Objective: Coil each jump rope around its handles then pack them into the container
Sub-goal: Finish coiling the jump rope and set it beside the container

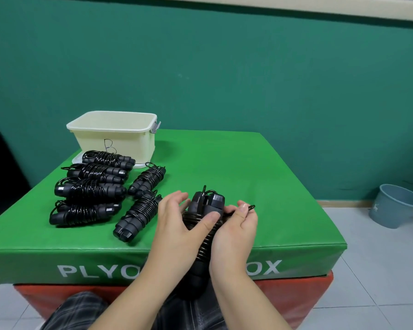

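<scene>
I hold a black jump rope (pixel 206 206) over the front edge of the green plyo box (pixel 248 177), its two handles side by side with cord wound around them. My left hand (pixel 177 222) grips the bundle from the left, thumb across the coils. From the right, my right hand (pixel 234 232) cups it and pinches the loose cord end (pixel 251 207) between thumb and fingers. Several coiled jump ropes (pixel 93 189) lie on the box's left half. The cream container (pixel 115 134) stands open at the back left corner.
The container's lid (pixel 138 165) lies under it on the green box, which rests on a red box (pixel 296 296). A blue-grey bucket (pixel 396 206) stands on the tiled floor at the right. A dark object (pixel 0 172) is at the left edge.
</scene>
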The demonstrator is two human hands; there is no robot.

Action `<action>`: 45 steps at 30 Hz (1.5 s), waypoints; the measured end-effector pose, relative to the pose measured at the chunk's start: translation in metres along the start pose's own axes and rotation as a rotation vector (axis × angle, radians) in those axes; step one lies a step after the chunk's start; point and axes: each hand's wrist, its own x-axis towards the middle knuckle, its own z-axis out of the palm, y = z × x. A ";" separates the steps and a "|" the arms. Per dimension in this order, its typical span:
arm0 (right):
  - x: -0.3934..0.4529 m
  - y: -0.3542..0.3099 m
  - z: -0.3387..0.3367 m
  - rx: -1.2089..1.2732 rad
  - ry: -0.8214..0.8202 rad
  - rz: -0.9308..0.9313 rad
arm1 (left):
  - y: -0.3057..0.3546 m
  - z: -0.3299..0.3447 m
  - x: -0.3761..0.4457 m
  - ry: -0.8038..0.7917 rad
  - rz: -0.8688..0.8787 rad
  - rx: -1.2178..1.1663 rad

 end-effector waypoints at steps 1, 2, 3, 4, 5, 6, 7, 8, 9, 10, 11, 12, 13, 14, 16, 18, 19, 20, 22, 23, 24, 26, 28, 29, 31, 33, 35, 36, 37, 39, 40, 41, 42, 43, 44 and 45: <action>0.001 0.001 -0.001 0.016 -0.004 0.013 | 0.001 0.000 0.000 -0.024 -0.025 0.031; 0.001 0.002 -0.001 0.033 -0.011 0.027 | 0.002 0.000 0.000 -0.046 -0.054 0.070; 0.000 0.002 -0.002 0.049 -0.018 0.036 | 0.003 -0.001 -0.001 -0.066 -0.081 0.104; 0.000 0.002 -0.002 0.062 -0.024 0.042 | 0.005 -0.001 -0.001 -0.078 -0.103 0.131; -0.001 0.002 -0.003 0.077 -0.028 0.045 | 0.006 -0.001 -0.002 -0.085 -0.112 0.149; -0.001 0.001 -0.003 0.087 -0.026 0.045 | 0.006 -0.001 -0.002 -0.090 -0.112 0.159; -0.001 0.000 -0.005 0.086 -0.020 0.042 | 0.006 -0.001 -0.002 -0.089 -0.111 0.158; 0.000 0.000 -0.006 0.079 -0.014 0.037 | 0.006 0.000 -0.002 -0.085 -0.112 0.148; 0.001 0.000 -0.007 0.076 -0.011 0.036 | 0.006 0.000 -0.003 -0.079 -0.113 0.135; 0.002 0.000 -0.007 0.078 -0.015 0.040 | 0.005 0.000 -0.003 -0.075 -0.115 0.124; 0.003 0.000 -0.007 0.080 -0.023 0.047 | 0.005 0.000 -0.003 -0.071 -0.115 0.116; 0.004 0.001 -0.007 0.078 -0.034 0.056 | 0.003 0.000 -0.004 -0.067 -0.113 0.105; 0.005 0.002 -0.007 0.076 -0.044 0.069 | 0.002 0.000 -0.004 -0.063 -0.112 0.088; 0.006 0.002 -0.007 0.076 -0.056 0.085 | 0.002 -0.001 -0.005 -0.060 -0.112 0.071; 0.012 0.001 -0.007 0.093 -0.100 0.154 | 0.003 -0.002 -0.007 -0.055 -0.116 0.058; 0.024 -0.005 -0.005 0.107 -0.160 0.270 | 0.007 -0.002 -0.009 -0.061 -0.127 0.083; 0.031 -0.009 -0.004 0.100 -0.190 0.325 | 0.010 -0.002 -0.010 -0.070 -0.135 0.102; 0.038 -0.015 -0.002 0.106 -0.219 0.355 | 0.012 -0.001 -0.011 -0.080 -0.146 0.119; 0.046 -0.027 0.000 0.138 -0.258 0.296 | 0.016 0.000 -0.010 -0.100 -0.175 0.138; 0.046 -0.032 0.000 0.126 -0.279 0.204 | 0.016 0.001 -0.008 -0.110 -0.190 0.140; 0.045 -0.036 0.000 0.104 -0.296 0.111 | 0.016 0.002 -0.006 -0.117 -0.203 0.137; 0.041 -0.040 -0.001 0.072 -0.328 -0.035 | 0.014 0.005 -0.002 -0.139 -0.213 0.142; 0.041 -0.043 -0.001 0.074 -0.377 -0.044 | 0.010 0.007 -0.001 -0.167 -0.197 0.166; 0.044 -0.045 -0.002 0.058 -0.410 -0.022 | 0.008 0.007 -0.001 -0.184 -0.182 0.169; 0.048 -0.052 -0.003 -0.018 -0.497 0.022 | 0.006 0.007 -0.001 -0.208 -0.160 0.172; 0.052 -0.062 -0.003 -0.078 -0.563 0.038 | 0.007 0.008 -0.004 -0.231 -0.132 0.204; 0.058 -0.074 -0.003 -0.121 -0.547 0.007 | 0.009 0.010 -0.005 -0.234 -0.106 0.297; 0.061 -0.080 -0.002 -0.140 -0.526 -0.003 | 0.009 0.010 -0.004 -0.226 -0.109 0.343; 0.064 -0.087 -0.001 -0.138 -0.511 0.006 | 0.010 0.011 -0.004 -0.221 -0.117 0.369; 0.063 -0.095 0.000 -0.005 -0.501 0.108 | 0.009 0.012 -0.002 -0.234 -0.108 0.354; 0.060 -0.098 0.001 0.110 -0.499 0.185 | 0.009 0.012 -0.002 -0.242 -0.095 0.342; 0.055 -0.099 0.001 0.222 -0.495 0.249 | 0.009 0.012 -0.002 -0.243 -0.079 0.341; 0.050 -0.100 0.001 0.308 -0.486 0.293 | 0.010 0.012 -0.002 -0.242 -0.069 0.351; 0.045 -0.099 0.001 0.369 -0.476 0.325 | 0.011 0.012 -0.002 -0.236 -0.059 0.362; 0.040 -0.099 0.000 0.417 -0.472 0.346 | 0.011 0.013 -0.001 -0.230 -0.055 0.369; 0.036 -0.100 -0.001 0.459 -0.476 0.356 | 0.011 0.013 -0.001 -0.223 -0.053 0.374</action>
